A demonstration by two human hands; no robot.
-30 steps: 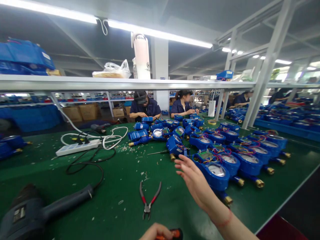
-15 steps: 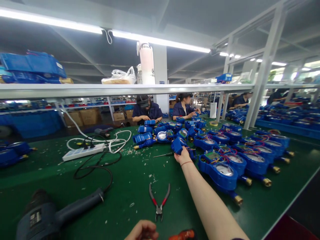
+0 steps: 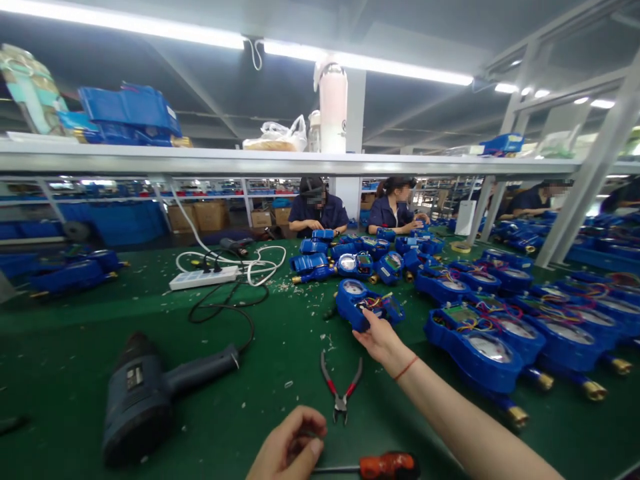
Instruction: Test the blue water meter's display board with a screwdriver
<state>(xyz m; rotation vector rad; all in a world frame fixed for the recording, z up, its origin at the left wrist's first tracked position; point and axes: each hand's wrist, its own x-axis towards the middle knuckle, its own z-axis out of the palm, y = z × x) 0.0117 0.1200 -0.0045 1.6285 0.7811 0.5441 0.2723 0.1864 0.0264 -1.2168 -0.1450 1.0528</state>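
My right hand (image 3: 380, 340) grips a blue water meter (image 3: 353, 307) by its near side, thumb on top. The meter is tilted, with its round dial at the far left and coloured wires and a circuit board showing in its open housing. Nearer to me, my left hand (image 3: 293, 443) hovers low over the bench, fingers loosely curled, thumb apart, nothing visible in it. Beside it lies a screwdriver (image 3: 387, 465) with an orange and black handle, its shaft end hidden by the hand. Red-and-black cutting pliers (image 3: 341, 393) lie between my hands, handles spread.
More blue water meters (image 3: 480, 347) with brass fittings crowd the right and back. A heat gun (image 3: 145, 393) lies left, its cord near a white power strip (image 3: 204, 277). A shelf (image 3: 210, 160) crosses above. Co-workers (image 3: 320, 208) sit across the green bench (image 3: 280, 353).
My right hand has brought the water meter nearer and turned it so its dial and wires show. My left hand has risen further into view. The view has shifted left.
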